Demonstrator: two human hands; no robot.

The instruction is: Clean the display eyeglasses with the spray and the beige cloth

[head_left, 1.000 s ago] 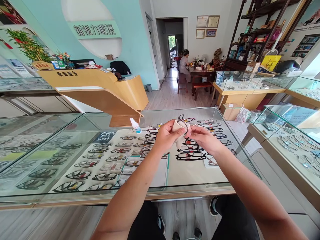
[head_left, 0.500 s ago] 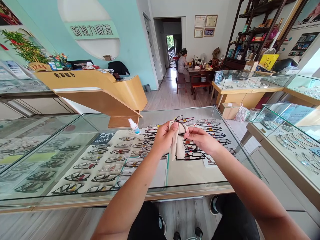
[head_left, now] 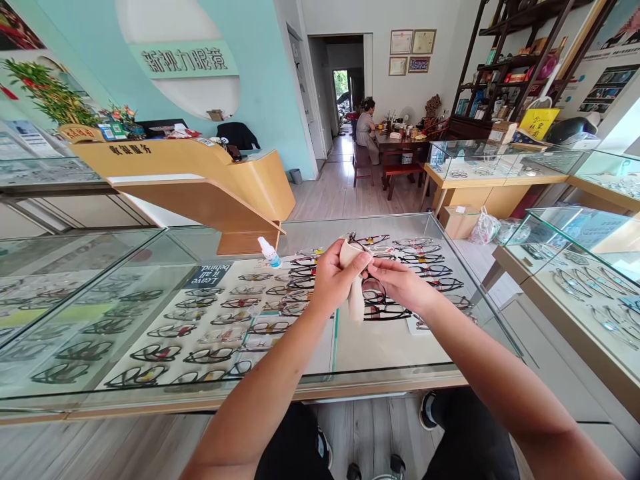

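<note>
In the middle of the frame, the left hand [head_left: 336, 275] squeezes a pale cloth [head_left: 356, 304] against some dark glasses [head_left: 374, 289]. The right hand [head_left: 400, 281] pinches the glasses too. A small white bottle [head_left: 270, 253] sits left of them on the glass case [head_left: 380, 383].

It's cream for the cloth [head_left: 356, 305], dark for the glasses [head_left: 374, 288], white and blue on the bottle [head_left: 270, 253]! And there's a turquoise wall [head_left: 265, 100], a honey-tan desk [head_left: 263, 183], a streaky pale-grey floor [head_left: 325, 197]!
</note>
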